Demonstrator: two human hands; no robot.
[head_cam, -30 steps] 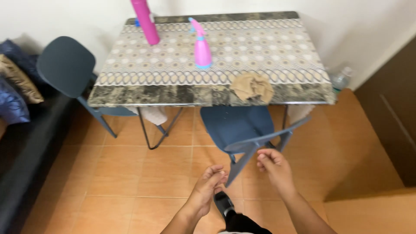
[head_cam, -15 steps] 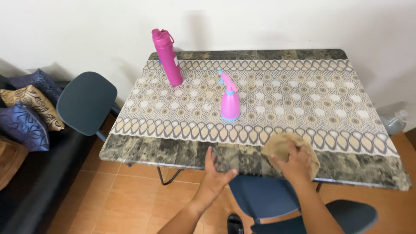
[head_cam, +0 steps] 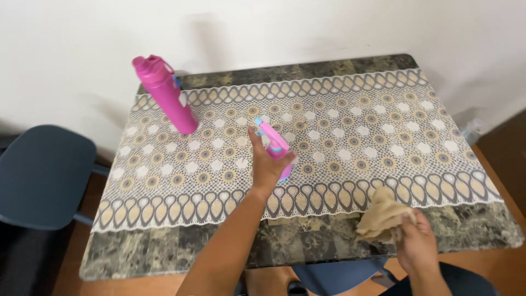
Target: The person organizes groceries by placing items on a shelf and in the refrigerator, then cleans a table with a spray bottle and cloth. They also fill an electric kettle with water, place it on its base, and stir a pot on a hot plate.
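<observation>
Hands at a marble-topped table, one on a spray bottle, one on a cloth.

Left hand (head_cam: 267, 164) is closed around the pink spray bottle (head_cam: 275, 147) in the centre of the frame; the bottle stands upright, its long axis vertical, with the blue nozzle just above the fingers, and it sits on the lace table cover (head_cam: 307, 137). Right hand (head_cam: 419, 244), at the lower right, is clamped on a crumpled beige cloth (head_cam: 383, 216) that lies over the near edge of the dark marble table (head_cam: 164, 252). The cloth is to the right of the bottle and well apart from it. A tall pink plastic flask (head_cam: 164, 94) stands at the upper left, smooth and slightly tilted in view. A blue chair (head_cam: 41, 175) is at the left edge.
</observation>
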